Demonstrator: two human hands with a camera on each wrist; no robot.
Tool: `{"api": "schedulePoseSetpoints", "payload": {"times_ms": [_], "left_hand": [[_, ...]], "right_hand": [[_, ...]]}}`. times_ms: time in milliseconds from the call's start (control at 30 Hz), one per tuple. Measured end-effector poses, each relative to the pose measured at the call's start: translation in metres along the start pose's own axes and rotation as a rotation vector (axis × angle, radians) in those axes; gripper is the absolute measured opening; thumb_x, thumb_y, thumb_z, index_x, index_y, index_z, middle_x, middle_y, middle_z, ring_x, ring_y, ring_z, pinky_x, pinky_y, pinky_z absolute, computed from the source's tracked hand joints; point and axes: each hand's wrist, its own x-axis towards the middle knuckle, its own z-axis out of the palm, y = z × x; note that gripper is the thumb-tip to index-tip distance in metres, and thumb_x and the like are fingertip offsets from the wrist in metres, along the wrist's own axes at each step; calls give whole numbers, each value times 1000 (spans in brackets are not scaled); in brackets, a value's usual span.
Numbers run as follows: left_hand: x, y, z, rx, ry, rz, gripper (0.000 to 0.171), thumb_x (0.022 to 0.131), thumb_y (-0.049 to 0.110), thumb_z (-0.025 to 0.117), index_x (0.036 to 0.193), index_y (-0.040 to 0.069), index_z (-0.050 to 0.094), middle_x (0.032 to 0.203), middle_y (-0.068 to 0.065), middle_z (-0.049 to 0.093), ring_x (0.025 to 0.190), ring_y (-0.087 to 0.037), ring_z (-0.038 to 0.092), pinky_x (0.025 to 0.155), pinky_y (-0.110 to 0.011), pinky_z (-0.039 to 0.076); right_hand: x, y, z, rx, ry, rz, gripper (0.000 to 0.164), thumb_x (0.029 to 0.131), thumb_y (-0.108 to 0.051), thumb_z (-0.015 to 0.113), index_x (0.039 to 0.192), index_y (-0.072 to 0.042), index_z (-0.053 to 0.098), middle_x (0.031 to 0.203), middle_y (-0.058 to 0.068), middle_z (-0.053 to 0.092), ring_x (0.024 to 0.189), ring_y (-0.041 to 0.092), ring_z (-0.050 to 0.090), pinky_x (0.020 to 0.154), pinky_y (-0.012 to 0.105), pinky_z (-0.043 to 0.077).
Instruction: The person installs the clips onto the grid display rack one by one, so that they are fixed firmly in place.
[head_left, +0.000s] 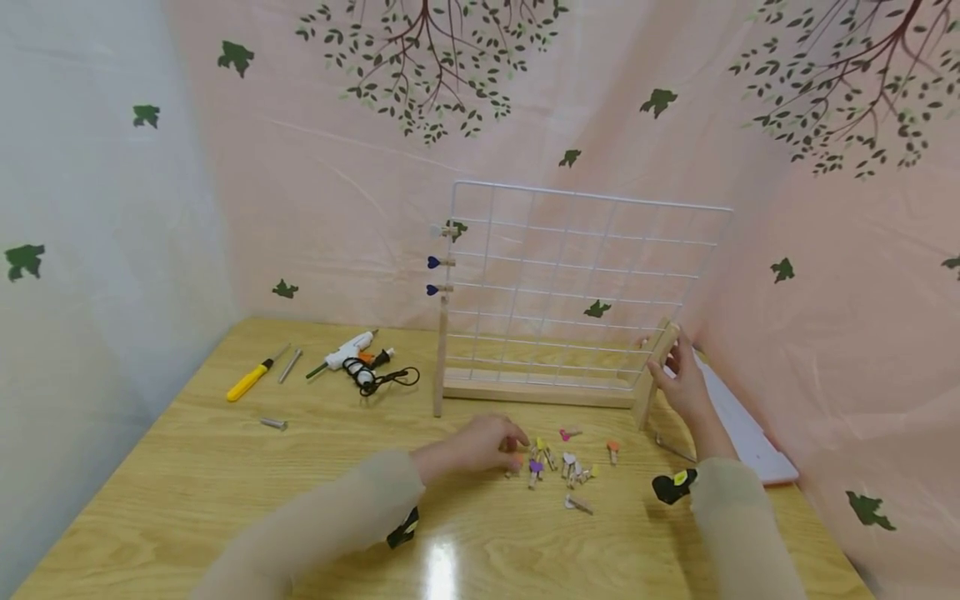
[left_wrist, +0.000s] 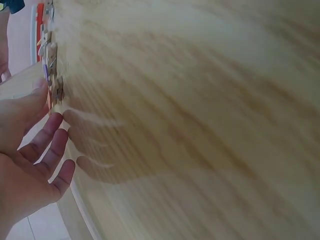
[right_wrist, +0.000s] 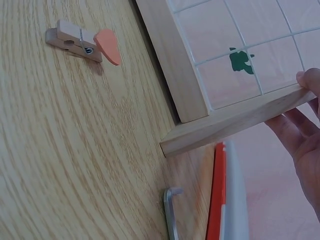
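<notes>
A white wire grid [head_left: 577,267] stands upright in a wooden base [head_left: 536,392]. My right hand [head_left: 684,379] grips the wooden side post [right_wrist: 240,117] at the grid's right end, thumb on one face and fingers behind. Several small heart clothespins lie loose in front, among them a purple-heart clothespin [head_left: 536,470]. My left hand [head_left: 480,443] reaches in from the left, its fingers loosely bent and spread, thumb and fingertips right at an orange-heart clothespin [head_left: 518,461]. Clipped to the grid's left edge are two blue-heart clothespins [head_left: 435,262] and a pale one above.
At the back left lie a yellow screwdriver [head_left: 251,381], bolts [head_left: 274,423] and a white glue gun [head_left: 348,350] with a coiled black cord. On the right are a metal hex key [head_left: 675,448] and a white panel [head_left: 742,425]. Patterned cloth hangs behind.
</notes>
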Motion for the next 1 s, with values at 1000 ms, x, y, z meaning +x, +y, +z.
{"api": "schedulePoseSetpoints", "payload": {"times_ms": [1000], "left_hand": [[-35, 1, -128, -525, 437, -195, 14, 78, 21, 68, 87, 11, 67, 81, -1, 65, 73, -16, 62, 65, -29, 53]], "right_hand": [[-6, -26, 1, -3, 2, -28, 70, 88, 2, 50, 143, -13, 10, 132, 33, 32, 111, 50, 39, 62, 17, 49]]}}
